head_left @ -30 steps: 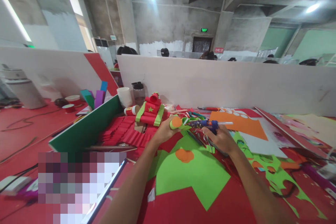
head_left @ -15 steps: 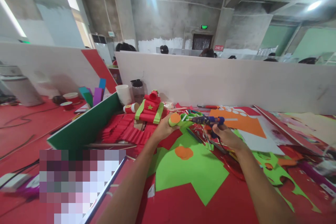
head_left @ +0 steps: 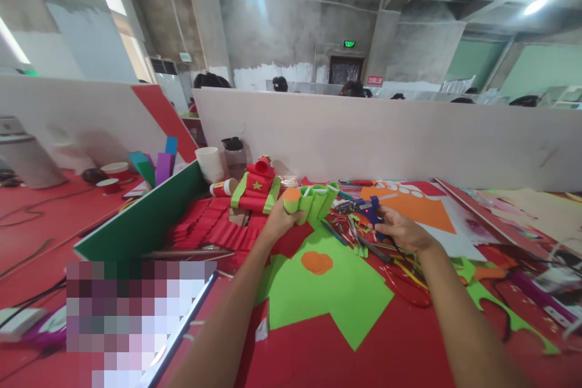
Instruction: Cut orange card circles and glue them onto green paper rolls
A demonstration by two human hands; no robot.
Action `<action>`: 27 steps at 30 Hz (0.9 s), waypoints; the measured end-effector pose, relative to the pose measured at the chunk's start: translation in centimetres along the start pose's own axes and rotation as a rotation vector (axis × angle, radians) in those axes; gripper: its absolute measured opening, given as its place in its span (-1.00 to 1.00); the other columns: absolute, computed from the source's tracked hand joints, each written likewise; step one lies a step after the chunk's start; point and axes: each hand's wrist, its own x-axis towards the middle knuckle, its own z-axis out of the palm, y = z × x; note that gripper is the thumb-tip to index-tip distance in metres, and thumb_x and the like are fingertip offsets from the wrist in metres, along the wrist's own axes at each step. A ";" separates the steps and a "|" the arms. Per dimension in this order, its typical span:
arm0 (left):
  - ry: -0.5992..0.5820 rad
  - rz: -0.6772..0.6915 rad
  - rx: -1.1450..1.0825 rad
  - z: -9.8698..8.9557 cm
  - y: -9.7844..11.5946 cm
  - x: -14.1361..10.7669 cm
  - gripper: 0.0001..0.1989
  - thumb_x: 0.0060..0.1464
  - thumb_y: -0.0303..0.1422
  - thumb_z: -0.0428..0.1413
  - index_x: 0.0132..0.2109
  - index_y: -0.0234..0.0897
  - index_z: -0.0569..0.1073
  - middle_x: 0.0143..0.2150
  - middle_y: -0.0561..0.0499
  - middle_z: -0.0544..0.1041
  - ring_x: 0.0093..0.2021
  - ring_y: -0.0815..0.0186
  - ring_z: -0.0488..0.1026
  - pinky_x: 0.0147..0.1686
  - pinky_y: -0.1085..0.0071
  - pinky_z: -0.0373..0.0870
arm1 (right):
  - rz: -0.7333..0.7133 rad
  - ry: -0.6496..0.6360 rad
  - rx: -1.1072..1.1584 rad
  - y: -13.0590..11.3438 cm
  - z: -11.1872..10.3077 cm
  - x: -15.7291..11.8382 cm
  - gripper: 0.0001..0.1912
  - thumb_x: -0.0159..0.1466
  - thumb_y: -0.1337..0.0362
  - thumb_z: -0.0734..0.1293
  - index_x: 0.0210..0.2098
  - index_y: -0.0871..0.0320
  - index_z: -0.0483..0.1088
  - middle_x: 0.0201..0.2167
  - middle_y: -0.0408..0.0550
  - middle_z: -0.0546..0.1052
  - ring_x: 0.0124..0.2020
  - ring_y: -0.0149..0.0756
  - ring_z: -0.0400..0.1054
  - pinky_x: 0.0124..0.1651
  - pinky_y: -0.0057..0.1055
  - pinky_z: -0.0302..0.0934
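My left hand (head_left: 280, 220) is closed around a row of green paper tubes (head_left: 317, 201); the nearest tube has an orange round end (head_left: 291, 195). To the right, my right hand (head_left: 400, 229) grips a dark blue glue gun (head_left: 369, 208), its nozzle pointing left at a small distance from the tubes. Below both hands lies a green sheet of paper (head_left: 327, 297) with orange paper rounds (head_left: 317, 262) on top. Behind my left hand stands a red paper piece with a gold star (head_left: 257, 185) and green edges.
Scissors (head_left: 375, 250) and scraps lie under the glue gun. An orange sheet (head_left: 421, 211) is at the right. Red folded paper (head_left: 204, 221), a green board (head_left: 145, 212), a white cup (head_left: 210, 163) and a dark-lidded bottle (head_left: 235, 157) are at the left. A white partition (head_left: 364, 139) stands behind.
The glue gun has moved back to the right, away from the tubes. The tubes are turned so that several open ends show, and my left hand has shifted slightly left.
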 end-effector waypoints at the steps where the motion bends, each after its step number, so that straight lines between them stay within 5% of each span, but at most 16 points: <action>1: 0.007 -0.020 -0.012 0.0 0.1 0.0 -0.43 -0.11 -0.33 0.28 0.09 -0.31 0.37 -0.07 -0.11 0.56 -0.02 0.06 0.49 0.00 0.13 0.47 | -0.015 0.017 0.009 0.1 -0.3 0.1 -0.38 0.02 0.15 0.56 0.02 0.17 0.38 -0.25 -0.04 0.52 -0.28 -0.30 0.40 -0.22 -0.39 0.33; 9: 0.048 -0.103 -0.016 0.0 0.4 0.0 -0.49 -0.12 -0.33 0.27 0.02 -0.34 0.40 -0.09 -0.11 0.57 -0.07 0.08 0.52 -0.05 0.16 0.50 | 0.037 0.026 0.019 0.0 -1.6 0.0 -0.39 0.10 0.23 0.50 0.12 0.17 0.36 -0.07 0.09 0.53 -0.18 -0.21 0.49 -0.14 -0.34 0.40; 14: 0.047 -0.107 0.013 0.0 0.7 0.1 -0.48 -0.13 -0.32 0.28 0.02 -0.34 0.40 -0.09 -0.11 0.56 -0.07 0.07 0.52 -0.05 0.17 0.49 | 0.182 0.102 0.042 0.5 -1.0 0.7 -0.47 0.05 0.39 0.44 0.03 0.17 0.38 -0.34 -0.10 0.52 -0.48 -0.41 0.39 -0.40 -0.47 0.37; 20: 0.038 -0.111 0.029 0.0 1.0 0.0 -0.46 -0.13 -0.33 0.28 0.05 -0.33 0.39 -0.06 -0.11 0.56 -0.05 0.08 0.50 0.00 0.14 0.46 | 0.236 0.158 -0.194 2.1 0.3 2.2 -0.61 -0.01 0.42 0.39 -0.15 0.19 0.38 -0.45 -0.22 0.45 -0.61 -0.53 0.24 -0.58 -0.59 0.15; 27: 0.044 -0.104 0.043 -0.1 0.3 0.1 -0.47 -0.14 -0.31 0.29 0.02 -0.32 0.40 -0.04 -0.12 0.56 -0.03 0.08 0.50 0.02 0.14 0.45 | 0.165 0.019 -0.626 3.7 1.1 3.8 -0.81 0.09 0.27 0.38 -0.29 0.21 0.43 -0.49 -0.18 0.51 -0.51 -0.37 0.35 -0.44 -0.48 0.18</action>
